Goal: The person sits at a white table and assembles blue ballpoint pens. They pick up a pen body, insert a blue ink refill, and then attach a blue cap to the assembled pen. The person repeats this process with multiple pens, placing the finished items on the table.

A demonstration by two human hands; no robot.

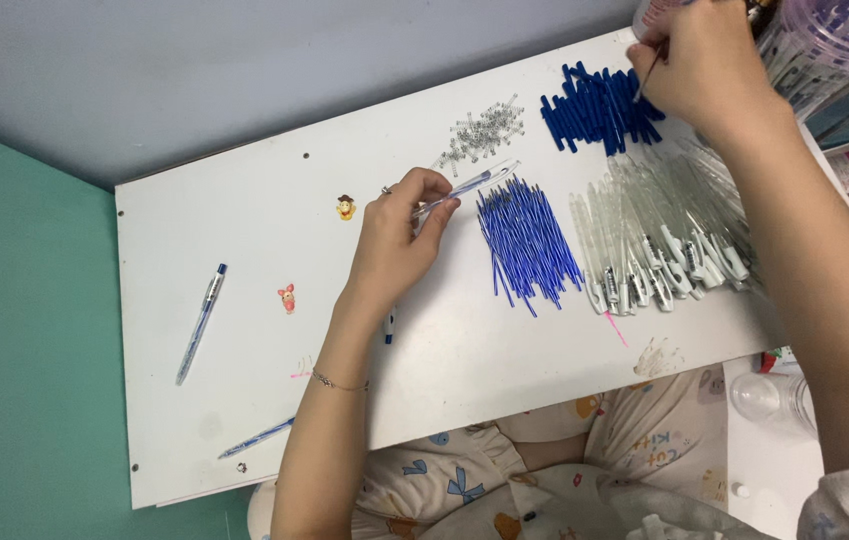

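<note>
Teal floor and a grey-blue wall frame a white counter (pixel 244 230) laid across the person's lap, its surface serving as a sorting board for pen parts.

At the left hand (pixel 396 240), the grip is closed on a clear pen barrel (pixel 464 188), thumb and fingers pinching its near end so the far end points up and to the right, lifted slightly off the counter and aimed toward the parts piles. The right hand (pixel 709 65) is at the counter's far right corner, its grip narrowed to a pinch on something thin and dark; what it is cannot be made out, though it sits just over the heap of dark blue caps (pixel 594 110).

Outward from the hands, the parts lie grouped by kind, each within easy reach: a small scatter of springs (pixel 482 132) beyond the left hand, a fan of blue refills (pixel 529 240) just beside it, and a broad heap of clear barrels with clips (pixel 659 240) under the right forearm. Well apart, on the counter's left side, a finished pen (pixel 201 322) lies alone, and another pen (pixel 256 438) rests near the front edge, kept away from the loose parts.
</note>
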